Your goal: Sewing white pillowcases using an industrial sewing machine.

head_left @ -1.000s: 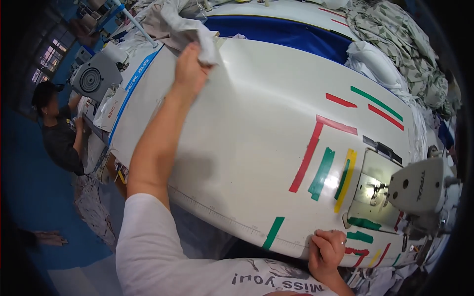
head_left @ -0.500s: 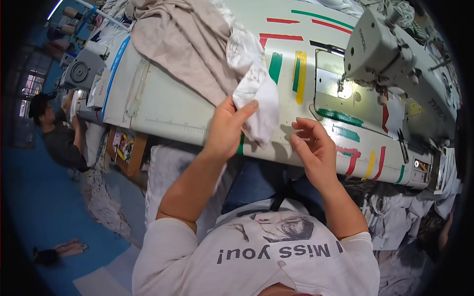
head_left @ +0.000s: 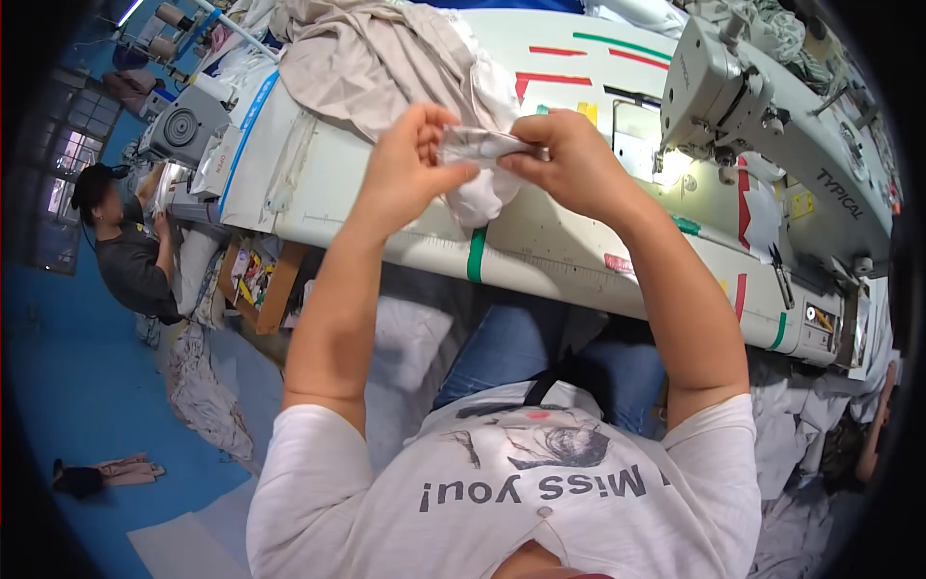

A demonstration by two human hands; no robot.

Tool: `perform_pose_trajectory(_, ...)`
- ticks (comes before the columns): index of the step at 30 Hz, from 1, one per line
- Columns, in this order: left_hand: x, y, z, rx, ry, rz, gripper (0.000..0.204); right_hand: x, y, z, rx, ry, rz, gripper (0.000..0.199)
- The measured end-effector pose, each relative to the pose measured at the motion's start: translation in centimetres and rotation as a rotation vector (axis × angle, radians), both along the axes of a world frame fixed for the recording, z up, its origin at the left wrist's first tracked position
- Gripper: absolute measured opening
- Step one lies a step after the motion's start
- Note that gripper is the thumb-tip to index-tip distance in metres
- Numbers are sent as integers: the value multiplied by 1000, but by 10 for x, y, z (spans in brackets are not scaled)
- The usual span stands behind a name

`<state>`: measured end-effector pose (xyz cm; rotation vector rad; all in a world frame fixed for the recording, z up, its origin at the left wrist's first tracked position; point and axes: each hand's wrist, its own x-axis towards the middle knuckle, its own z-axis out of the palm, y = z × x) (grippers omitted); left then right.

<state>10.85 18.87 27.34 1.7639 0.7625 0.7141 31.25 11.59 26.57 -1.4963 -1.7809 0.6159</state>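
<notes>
Both hands are raised over the sewing table point(head_left: 386, 253), holding the edge of a white cloth piece point(head_left: 477, 193) stretched between them. My left hand point(head_left: 405, 174) pinches it at the left, with thumb and fingers closed. Closed on the other end is my right hand point(head_left: 569, 159), its thumb below the folded edge. The white cloth hangs down toward the tabletop and adjoins a beige cloth point(head_left: 376, 63) spread behind it; how the two are joined is hidden by my hands. Right of my hands stands a white sewing machine point(head_left: 719, 96) with its lamp lit at the needle.
Coloured tape strips point(head_left: 559, 77) mark the tabletop. Small thread snips point(head_left: 779, 275) lie by the machine's base. A wooden drawer point(head_left: 280, 289) of odds and ends hangs under the table's left side. Further left a person point(head_left: 130, 251) works at another machine point(head_left: 183, 125).
My right hand, empty before, has moved up and left and now grips the white cloth. My left hand has lifted its part up and left. The cloth's edge is now stretched between both.
</notes>
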Motion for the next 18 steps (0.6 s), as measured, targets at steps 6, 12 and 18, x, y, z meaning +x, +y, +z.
perform_pose_trajectory(6, 0, -2, -72, -188, 56, 18, 22, 19, -1, -14, 3, 471, -144, 10)
perform_pose_trajectory(12, 8, 17, -59, -3, -181, 233, 19, 54, -2, -34, -122, 509, -203, 15)
perform_pose_trajectory(18, 21, 21, -18, 246, 42, 69, 13, 34, 0, -11, -42, 528, -145, 14)
